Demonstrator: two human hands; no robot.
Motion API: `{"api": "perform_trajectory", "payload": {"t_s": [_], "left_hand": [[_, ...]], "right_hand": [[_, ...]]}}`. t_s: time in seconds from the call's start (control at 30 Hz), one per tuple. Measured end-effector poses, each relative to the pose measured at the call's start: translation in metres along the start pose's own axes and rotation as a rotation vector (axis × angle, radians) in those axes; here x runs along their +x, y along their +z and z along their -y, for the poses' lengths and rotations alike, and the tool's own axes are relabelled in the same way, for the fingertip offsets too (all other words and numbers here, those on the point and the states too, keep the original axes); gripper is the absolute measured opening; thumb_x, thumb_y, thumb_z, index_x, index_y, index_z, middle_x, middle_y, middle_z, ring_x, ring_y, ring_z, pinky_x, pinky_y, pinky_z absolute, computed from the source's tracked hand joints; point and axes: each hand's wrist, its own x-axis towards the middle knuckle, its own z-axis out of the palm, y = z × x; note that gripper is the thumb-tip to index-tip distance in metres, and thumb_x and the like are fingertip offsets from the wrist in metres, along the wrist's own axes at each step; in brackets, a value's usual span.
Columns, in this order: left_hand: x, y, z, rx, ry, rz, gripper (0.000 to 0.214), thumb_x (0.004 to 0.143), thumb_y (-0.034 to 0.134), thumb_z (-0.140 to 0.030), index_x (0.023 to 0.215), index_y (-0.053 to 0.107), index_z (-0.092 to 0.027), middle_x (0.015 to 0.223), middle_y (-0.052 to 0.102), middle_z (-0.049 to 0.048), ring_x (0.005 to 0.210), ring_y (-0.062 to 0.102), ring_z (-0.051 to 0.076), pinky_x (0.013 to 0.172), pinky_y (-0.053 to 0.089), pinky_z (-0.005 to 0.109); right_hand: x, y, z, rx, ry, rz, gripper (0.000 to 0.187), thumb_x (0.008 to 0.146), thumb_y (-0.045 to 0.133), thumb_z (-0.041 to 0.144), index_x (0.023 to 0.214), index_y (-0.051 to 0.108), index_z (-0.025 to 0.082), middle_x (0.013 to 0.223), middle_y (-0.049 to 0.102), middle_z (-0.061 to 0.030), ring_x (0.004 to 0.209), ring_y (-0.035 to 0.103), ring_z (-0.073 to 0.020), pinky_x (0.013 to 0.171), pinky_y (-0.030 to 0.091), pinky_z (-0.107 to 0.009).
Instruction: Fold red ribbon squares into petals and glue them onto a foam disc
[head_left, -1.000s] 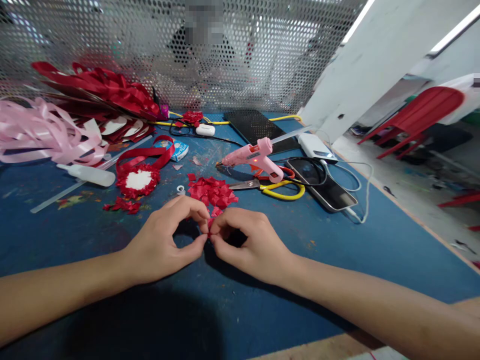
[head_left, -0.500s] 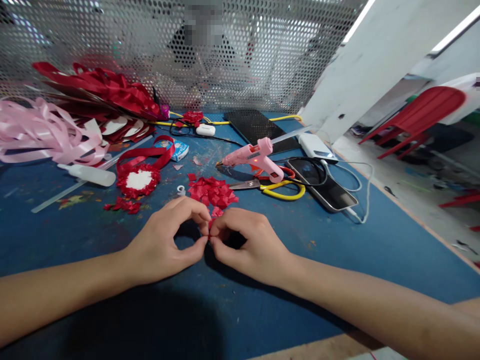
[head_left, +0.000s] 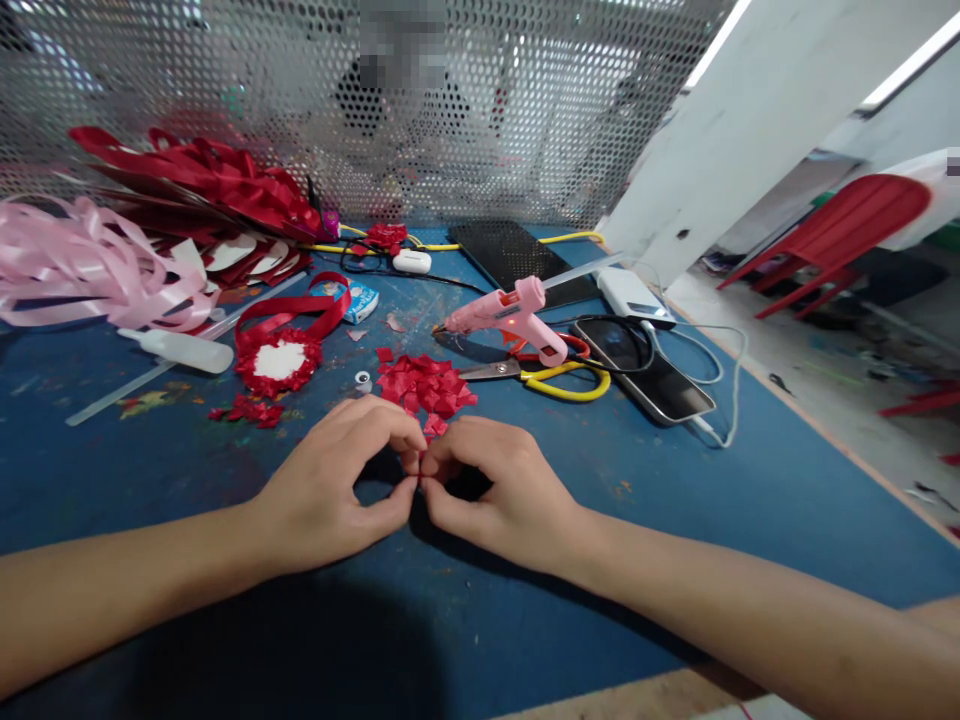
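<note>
Here, your left hand [head_left: 330, 488] and right hand [head_left: 506, 488] pinch a red ribbon scrap [head_left: 421, 476] between them, probably for fine control; more cut ribbon pieces [head_left: 424, 384] lie just beyond. Your hot-glue gun [head_left: 486, 311] rests behind, presumably handy.

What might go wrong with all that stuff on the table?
The pink glue gun shows an orange light, so its tip may be hot enough to burn a finger. The scissors point at the pile of red pieces, so a reaching hand might get poked. And the tiny red bit between the left hand and right hand might slip away.
</note>
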Motion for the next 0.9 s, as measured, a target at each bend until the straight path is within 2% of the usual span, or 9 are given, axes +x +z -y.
{"api": "perform_trajectory", "payload": {"t_s": [0.17,0.3,0.43,0.9], "left_hand": [[0.0006,-0.0004,-0.0005,-0.022,-0.064,-0.020,0.025,0.076,0.055,-0.006,0.093,0.049,-0.023,0.086,0.060,-0.0015,0.083,0.058,0.014,0.077,0.046,0.031],[0.0007,-0.0016,-0.0003,-0.087,-0.139,-0.032,0.023,0.075,0.055,-0.007,0.091,0.050,-0.023,0.083,0.059,-0.0018,0.080,0.059,0.014,0.077,0.047,0.029],[0.0005,-0.0020,0.0003,-0.125,-0.175,-0.036,0.025,0.075,0.055,-0.007,0.093,0.049,-0.023,0.083,0.059,-0.0020,0.080,0.060,0.013,0.077,0.048,0.028],[0.0011,-0.0019,-0.0021,-0.030,-0.079,-0.004,0.024,0.075,0.056,-0.006,0.092,0.049,-0.023,0.085,0.061,-0.0013,0.082,0.059,0.015,0.077,0.046,0.032]], "right_hand": [[0.0004,-0.0026,0.0018,0.009,0.041,-0.008,0.002,0.072,0.059,0.016,0.072,0.058,0.018,0.067,0.062,0.0018,0.060,0.056,-0.0097,0.060,0.043,-0.021],[0.0023,-0.0066,0.0009,0.020,0.107,-0.031,0.006,0.073,0.055,0.013,0.071,0.059,0.017,0.064,0.061,0.0020,0.057,0.054,-0.0089,0.058,0.042,-0.020],[0.0024,-0.0062,-0.0009,0.008,0.102,-0.019,0.005,0.073,0.057,0.013,0.071,0.059,0.017,0.064,0.061,0.0020,0.057,0.054,-0.0087,0.058,0.042,-0.020],[0.0010,-0.0036,-0.0017,-0.013,0.032,0.016,0.009,0.072,0.058,0.009,0.072,0.058,0.018,0.066,0.062,0.0026,0.060,0.055,-0.0090,0.060,0.042,-0.020]]}}
